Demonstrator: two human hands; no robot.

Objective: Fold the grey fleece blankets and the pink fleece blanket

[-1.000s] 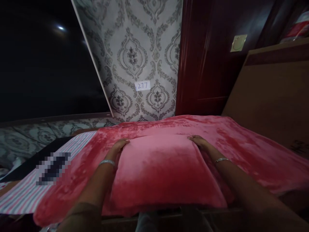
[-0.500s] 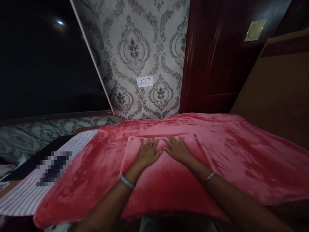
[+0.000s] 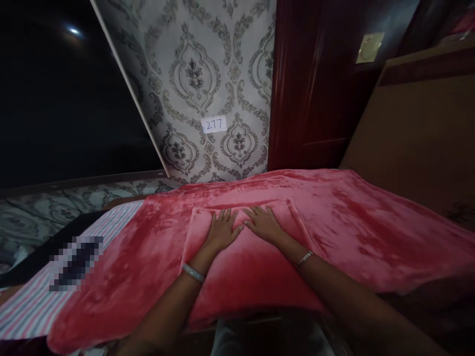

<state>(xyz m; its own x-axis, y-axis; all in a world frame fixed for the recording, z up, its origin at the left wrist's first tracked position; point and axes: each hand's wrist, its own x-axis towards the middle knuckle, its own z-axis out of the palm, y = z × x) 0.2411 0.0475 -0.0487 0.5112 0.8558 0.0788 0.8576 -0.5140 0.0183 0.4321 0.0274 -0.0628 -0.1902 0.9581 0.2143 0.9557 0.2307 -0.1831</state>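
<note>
A flat rectangular piece of red plush fabric (image 3: pixel 256 282) lies on a larger red plush blanket (image 3: pixel 356 222); whether it is folded cloth or a cover I cannot tell. My left hand (image 3: pixel 222 230) rests flat on its far part, left of the middle, fingers spread and pointing away. Close beside it my right hand (image 3: pixel 263 223) presses flat on the same piece, fingers also spread, the two thumbs nearly meeting. Neither hand grips anything. My left wrist bears a grey bangle (image 3: pixel 193 272), and a thin silver bracelet (image 3: pixel 304 259) circles my right wrist.
Striped cloth (image 3: pixel 115 222) shows at the left, with a pixelated dark patch (image 3: pixel 76 262) on it. A big black screen (image 3: pixel 63 109) stands behind. Patterned wallpaper carries a card marked 277 (image 3: pixel 214 124). Dark red woodwork (image 3: pixel 308 89) and a brown board-like panel (image 3: pixel 415 128) are at the right.
The view has shifted slightly, so the wall and blanket sit further left in the picture. Both hands stay flat on the same spot of the plush piece.
</note>
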